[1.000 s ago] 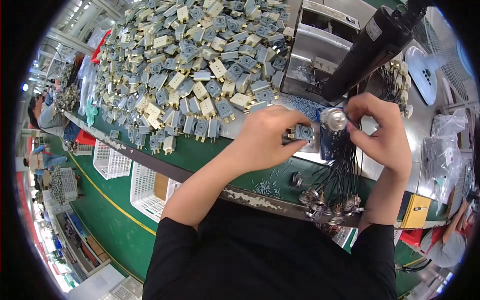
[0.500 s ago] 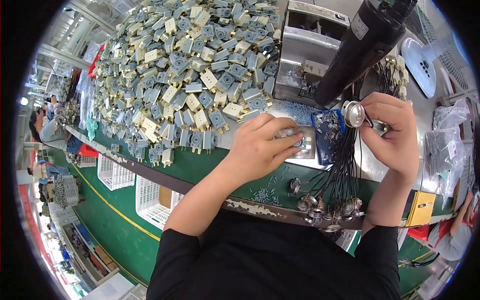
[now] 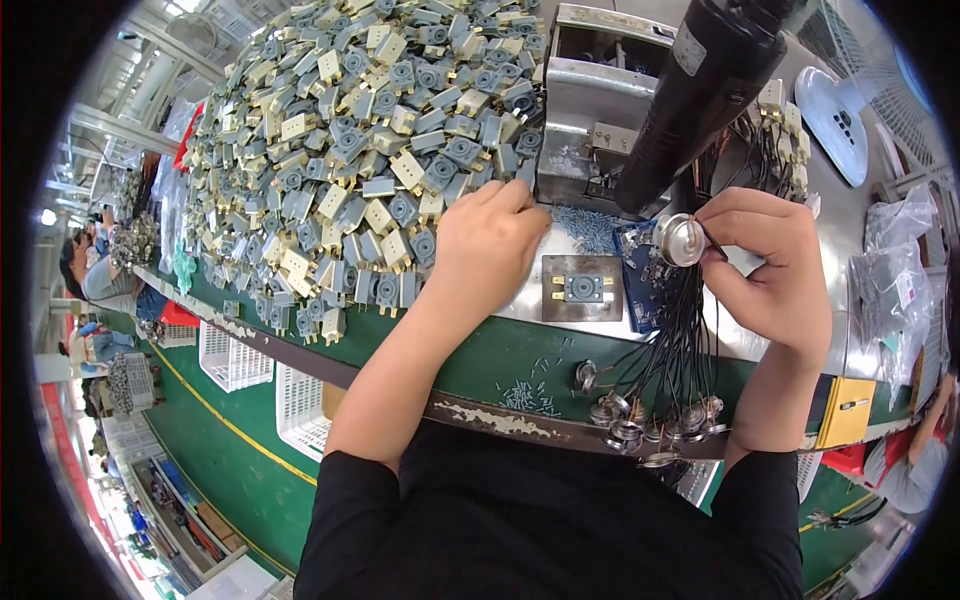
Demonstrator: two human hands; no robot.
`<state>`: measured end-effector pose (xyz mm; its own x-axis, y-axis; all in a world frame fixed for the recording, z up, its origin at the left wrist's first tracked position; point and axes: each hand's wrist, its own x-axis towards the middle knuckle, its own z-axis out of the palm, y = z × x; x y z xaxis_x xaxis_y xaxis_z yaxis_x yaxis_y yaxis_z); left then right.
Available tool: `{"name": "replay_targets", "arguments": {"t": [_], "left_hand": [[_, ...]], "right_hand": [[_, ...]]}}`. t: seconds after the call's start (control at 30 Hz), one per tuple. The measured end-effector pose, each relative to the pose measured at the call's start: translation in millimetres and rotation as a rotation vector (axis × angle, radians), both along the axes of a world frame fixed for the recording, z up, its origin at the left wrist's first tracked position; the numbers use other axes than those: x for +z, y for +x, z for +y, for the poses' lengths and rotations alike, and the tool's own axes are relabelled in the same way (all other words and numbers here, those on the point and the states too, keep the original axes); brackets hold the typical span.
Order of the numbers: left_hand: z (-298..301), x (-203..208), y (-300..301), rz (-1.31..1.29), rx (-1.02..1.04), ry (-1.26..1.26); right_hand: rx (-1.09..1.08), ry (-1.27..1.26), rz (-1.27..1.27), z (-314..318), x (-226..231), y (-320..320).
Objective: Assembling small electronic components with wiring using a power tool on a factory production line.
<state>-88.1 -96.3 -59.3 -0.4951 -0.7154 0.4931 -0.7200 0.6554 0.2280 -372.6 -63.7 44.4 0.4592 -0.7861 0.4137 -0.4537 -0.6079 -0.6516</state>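
My right hand [image 3: 775, 270] pinches a round silver metal cap [image 3: 683, 242] with a black wire, raised over a bundle of black wires [image 3: 690, 310]. My left hand [image 3: 490, 245] is closed at the right edge of a big heap of grey and cream plastic switch blocks [image 3: 350, 140]; its fingertips are hidden, so what they hold cannot be seen. Between the hands, a grey block with brass tabs [image 3: 582, 288] sits on a square metal plate [image 3: 552, 310]. Beside it is a blue tray [image 3: 640, 318] of small metal parts.
A black cylindrical tool [image 3: 690, 100] leans over the bench before a metal box [image 3: 575, 130]. Small screws [image 3: 588, 228] lie by it; others [image 3: 528, 397] lie near the front edge. Round metal caps [image 3: 625, 432] dangle there on wires. A yellow pad [image 3: 847, 412] lies right.
My left hand has moved left and away from the metal plate, uncovering the grey block on it. My right hand, still pinching the metal cap, has shifted slightly left.
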Motion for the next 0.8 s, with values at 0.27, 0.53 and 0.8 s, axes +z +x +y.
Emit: {"name": "replay_targets", "arguments": {"t": [0.27, 0.53, 0.8], "left_hand": [[5, 16, 7, 0.331, -0.149, 0.259], [13, 3, 4, 0.804, -0.29, 0.678], [28, 2, -3, 0.688, -0.28, 0.895]], "right_hand": [[0.143, 0.077, -0.004, -4, -3, -7], [0.395, 0.378, -0.279, -14, -13, -6], [0.448, 0.439, -0.418, -23, -38, -4]]}}
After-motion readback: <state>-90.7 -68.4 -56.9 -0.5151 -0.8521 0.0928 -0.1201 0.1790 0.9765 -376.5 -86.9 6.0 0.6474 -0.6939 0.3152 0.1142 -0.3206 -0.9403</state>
